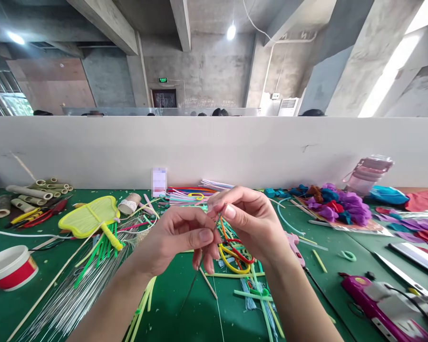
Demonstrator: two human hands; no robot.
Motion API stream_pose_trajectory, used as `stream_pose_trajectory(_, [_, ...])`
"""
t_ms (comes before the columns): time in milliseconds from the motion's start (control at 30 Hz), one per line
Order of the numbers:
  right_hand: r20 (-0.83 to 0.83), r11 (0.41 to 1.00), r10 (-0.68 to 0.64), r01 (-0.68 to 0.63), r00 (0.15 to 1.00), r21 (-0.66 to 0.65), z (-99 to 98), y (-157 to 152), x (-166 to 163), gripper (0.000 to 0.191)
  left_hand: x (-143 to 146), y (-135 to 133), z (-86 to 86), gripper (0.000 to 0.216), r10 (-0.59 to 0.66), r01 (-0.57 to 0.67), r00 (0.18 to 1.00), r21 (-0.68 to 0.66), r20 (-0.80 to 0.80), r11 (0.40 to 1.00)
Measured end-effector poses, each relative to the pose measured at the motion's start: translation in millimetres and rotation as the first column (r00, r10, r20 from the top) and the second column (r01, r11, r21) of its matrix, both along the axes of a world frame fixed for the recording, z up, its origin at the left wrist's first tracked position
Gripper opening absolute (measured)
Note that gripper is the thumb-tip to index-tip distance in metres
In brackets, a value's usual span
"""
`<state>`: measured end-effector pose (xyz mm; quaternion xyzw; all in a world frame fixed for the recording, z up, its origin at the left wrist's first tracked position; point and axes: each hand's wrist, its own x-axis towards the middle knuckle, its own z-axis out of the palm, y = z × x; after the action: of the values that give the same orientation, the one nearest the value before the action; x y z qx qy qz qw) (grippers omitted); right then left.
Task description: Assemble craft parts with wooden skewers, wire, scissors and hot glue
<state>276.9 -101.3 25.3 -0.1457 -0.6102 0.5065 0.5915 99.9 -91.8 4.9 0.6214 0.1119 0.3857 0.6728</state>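
Over the middle of the table, my left hand [185, 232] and my right hand [251, 221] meet with their fingertips almost touching. A thin dark green strand [191, 290] is pinched between the thumb and fingers of both. Its lower end hangs free below my left hand; whether it is wire or cord I cannot tell. The part between my fingertips is mostly hidden. Beneath my hands lie yellow, red and orange tubes [231, 266], pale green strips [264, 298], blue tassels [248, 301] and a fine white thread [219, 313].
At left are a yellow fan-shaped piece [87, 218], metal wires [78, 289], pliers [39, 216], bamboo tubes [30, 191] and a paper cup [12, 278]. To the right are purple clumps [356, 204], a pink bottle [367, 175], scissors [401, 273], a glue gun [295, 247] and a power strip [369, 304].
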Motion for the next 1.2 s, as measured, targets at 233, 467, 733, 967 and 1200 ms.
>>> stream_pose_trajectory(233, [-0.053,0.998,-0.069,0.069,0.996,-0.009,-2.2,2.9,1.8,0.008,2.4,0.2,0.3,0.01,0.057,-0.055,0.997,0.053,-0.048,0.997])
stream_pose_trajectory(467, [-0.016,0.985,-0.136,0.134,0.991,-0.107,-1.3,3.8,3.3,0.015,3.7,-0.2,2.2,0.014,0.137,-0.124,0.979,0.096,-0.15,0.988])
stream_pose_trajectory(733, [-0.011,0.994,-0.094,0.093,0.996,-0.052,0.5,-0.8,2.4,0.01,4.6,1.7,1.4,0.015,0.165,-0.154,0.974,0.079,-0.156,0.985])
stream_pose_trajectory(967, [0.05,0.997,-0.036,0.04,0.998,-0.072,3.8,-4.5,3.5,0.023,3.5,1.8,1.6,0.016,0.16,-0.152,0.981,0.073,-0.114,0.986])
stream_pose_trajectory(1200, [0.029,0.997,-0.023,0.025,0.999,-0.066,3.4,-3.0,4.5,0.01,1.4,0.6,1.2,0.01,0.069,-0.065,0.994,0.049,-0.083,0.997])
